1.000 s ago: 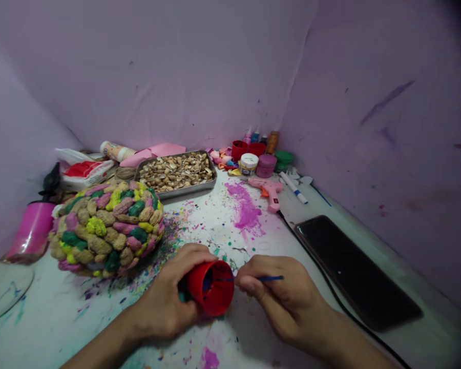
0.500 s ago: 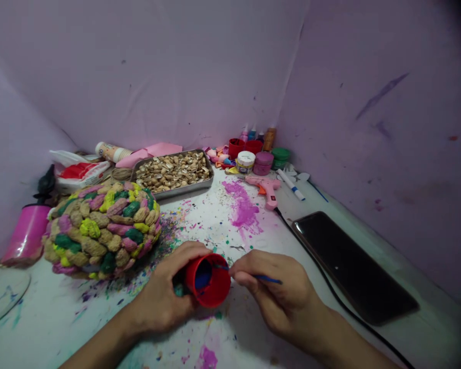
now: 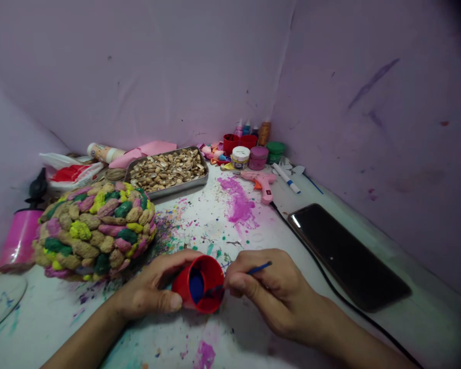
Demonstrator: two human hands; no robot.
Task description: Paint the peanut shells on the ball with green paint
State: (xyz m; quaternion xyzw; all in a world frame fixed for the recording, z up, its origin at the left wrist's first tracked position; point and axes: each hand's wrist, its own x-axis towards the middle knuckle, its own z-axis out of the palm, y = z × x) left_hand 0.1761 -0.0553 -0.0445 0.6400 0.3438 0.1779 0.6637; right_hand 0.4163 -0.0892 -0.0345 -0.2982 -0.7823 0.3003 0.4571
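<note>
My left hand (image 3: 155,287) is wrapped round a red cup (image 3: 179,291), which is tilted with its mouth toward the right. Blue paint (image 3: 196,287) shows inside the cup. Between the thumb and fingers of my right hand (image 3: 271,292) is a thin blue paintbrush (image 3: 260,267); its tip reaches into the cup's mouth. Left of the cup sits a round form covered in peanut shells (image 3: 96,233), some painted pink, yellow and green and others bare.
A metal tray (image 3: 176,189) of shells stands behind. Paint jars (image 3: 258,158), a pink glue gun (image 3: 262,183), a marker (image 3: 286,178) and a dark phone (image 3: 349,256) lie to the right, with a black cord (image 3: 322,274) beside the phone. A pink pump (image 3: 21,236) stands at left.
The brush has gone deeper into the cup and its handle now points up to the right. My left thumb has shifted onto the cup's near side. The view has turned slightly right.
</note>
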